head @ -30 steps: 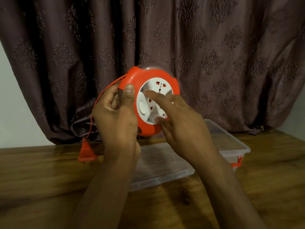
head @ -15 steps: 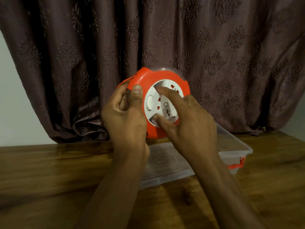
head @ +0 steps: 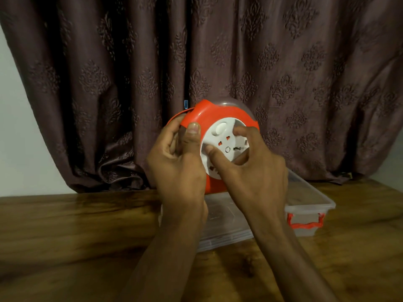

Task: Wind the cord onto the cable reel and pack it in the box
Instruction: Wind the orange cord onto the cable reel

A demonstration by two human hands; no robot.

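Head view: the cable reel (head: pixel 218 114) is held upright above the wooden table (head: pixel 65 232), in front of the curtain (head: pixel 283 62). The left hand (head: pixel 176 166) is closed around the reel's orange rim, thumb on the front edge. The right hand (head: pixel 257 171) has thumb and fingertips pressed on the white socket disc (head: pixel 224 147), positioned to rotate it. No loose cord is visible; winding appears nearly complete. The clear box (head: pixel 309 199) sits open behind. Packing remains.
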